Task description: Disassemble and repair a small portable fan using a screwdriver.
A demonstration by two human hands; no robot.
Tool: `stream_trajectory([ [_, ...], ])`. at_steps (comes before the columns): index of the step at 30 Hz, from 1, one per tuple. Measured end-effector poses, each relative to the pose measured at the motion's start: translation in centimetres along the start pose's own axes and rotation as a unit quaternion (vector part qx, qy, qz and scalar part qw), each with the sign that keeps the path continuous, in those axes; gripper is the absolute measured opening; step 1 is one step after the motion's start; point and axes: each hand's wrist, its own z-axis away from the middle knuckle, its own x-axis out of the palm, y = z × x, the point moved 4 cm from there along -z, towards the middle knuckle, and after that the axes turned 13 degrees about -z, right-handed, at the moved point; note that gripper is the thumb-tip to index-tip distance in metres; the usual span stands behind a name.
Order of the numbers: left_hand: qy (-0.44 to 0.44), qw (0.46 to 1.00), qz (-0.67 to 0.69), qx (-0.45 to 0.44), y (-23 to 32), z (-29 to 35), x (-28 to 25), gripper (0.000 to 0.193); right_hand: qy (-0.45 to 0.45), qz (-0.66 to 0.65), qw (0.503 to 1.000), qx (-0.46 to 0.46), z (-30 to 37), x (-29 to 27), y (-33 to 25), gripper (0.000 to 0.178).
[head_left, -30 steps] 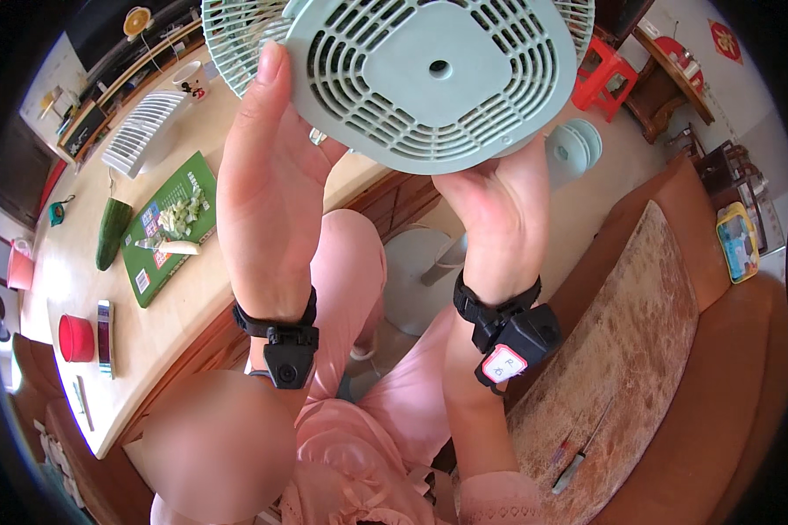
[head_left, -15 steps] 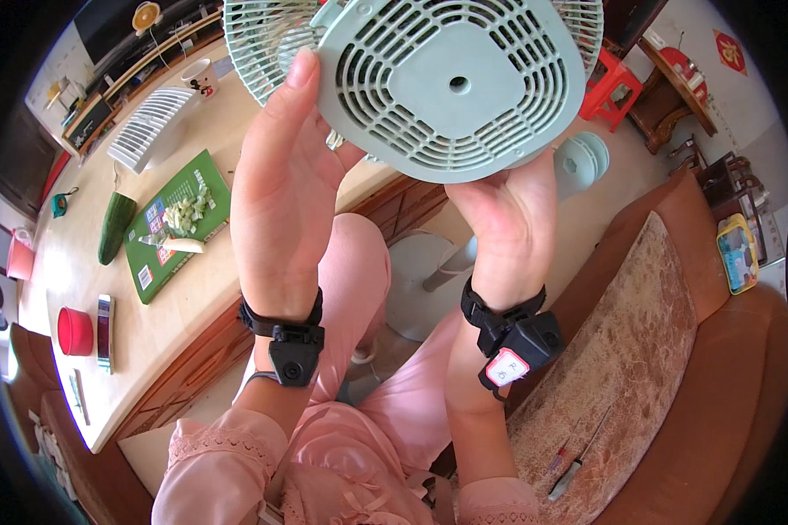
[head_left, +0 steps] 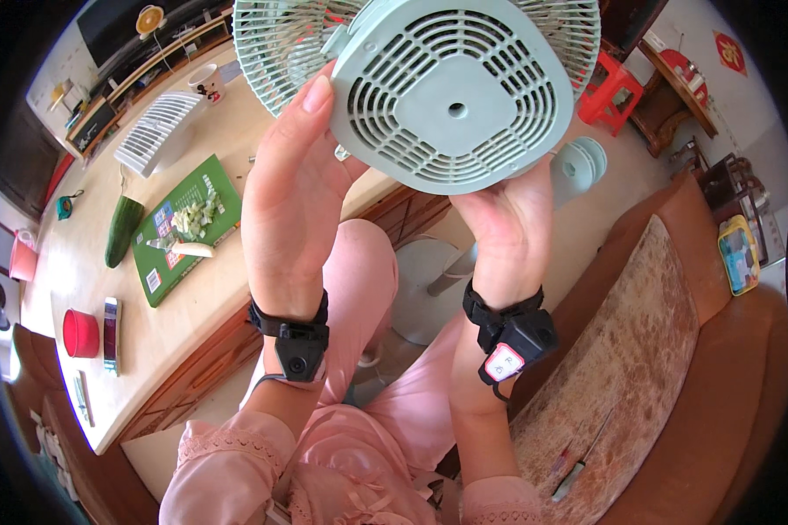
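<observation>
Both my hands hold up a mint-green fan head (head_left: 464, 118) at the top of the view, its vented rear housing turned toward me and its wire-like grille partly cut off above. My left hand (head_left: 293, 149) grips the housing's left side, the thumb along its edge and the fingers mostly hidden behind. From below, my right hand (head_left: 512, 219) supports the lower right of the housing; its fingers are out of sight. Beneath, between the table and my legs, a pale round base (head_left: 414, 302) stands on the floor with a short pole leaning from it.
To the left, the table (head_left: 210, 289) bears a green book (head_left: 162, 271) with chopped vegetable and a knife, a cucumber (head_left: 124, 230), a white slatted device (head_left: 158, 131), a red cup (head_left: 80, 333) and a phone (head_left: 111, 337). A screwdriver (head_left: 569, 481) lies on the brown sofa (head_left: 735, 376) at right.
The fan head has tipped slightly and come a little lower in view, showing more of its upper housing. My left hand has shifted slightly right with it; both hands keep their hold.
</observation>
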Motion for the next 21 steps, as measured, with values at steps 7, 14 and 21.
stream_trajectory([
  [7, -0.087, 0.985, 0.137, -0.060, -1.2, -0.9, -2.1, 0.057, -0.035, 0.022, 0.999, -0.014, -1.4, -1.5, -0.5, 0.032],
  [14, -0.059, 0.974, 0.166, -0.144, -4.4, -2.5, -2.9, 0.072, 0.007, 0.138, 0.988, -0.067, -1.5, -2.2, -1.8, 0.032],
  [21, -0.075, 0.979, 0.104, -0.159, -7.2, -2.5, -2.7, 0.049, 0.032, 0.229, 0.961, -0.149, -2.0, -2.9, -3.0, 0.023],
])
